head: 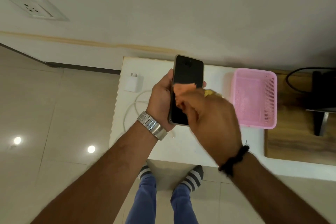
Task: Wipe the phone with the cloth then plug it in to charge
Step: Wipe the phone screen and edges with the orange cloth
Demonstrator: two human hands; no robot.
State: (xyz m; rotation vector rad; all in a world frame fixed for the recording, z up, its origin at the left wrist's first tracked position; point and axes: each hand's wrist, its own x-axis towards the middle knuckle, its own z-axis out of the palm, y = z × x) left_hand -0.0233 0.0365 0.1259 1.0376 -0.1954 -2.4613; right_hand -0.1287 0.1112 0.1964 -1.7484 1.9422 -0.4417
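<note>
Wiping was under way: the left hand (161, 100), with a metal watch on its wrist, gripped the dark rectangular phone (187, 89) by its long edges, fingers curled round it, holding it screen-up in the air above the white tabletop (200, 143). The right hand (209, 114), blurred with motion, pinched a small peach-orange cloth (182, 92) against the lower half of the glass. A white plug-in charger block (133, 82) lay near the table's far left corner, its white cable (133, 107) looping along the left edge, and an empty-looking pink plastic mesh basket (254, 98) sat towards the right edge. A white wall socket (35, 8) was well apart, up on the wall to the left. Risk, as I judged it, lay in the one-handed hold: a hard sideways rub could twist the phone out of the left fingers and drop it onto the table or the tiled floor (54, 114). The upper screen looked not yet covered.
</note>
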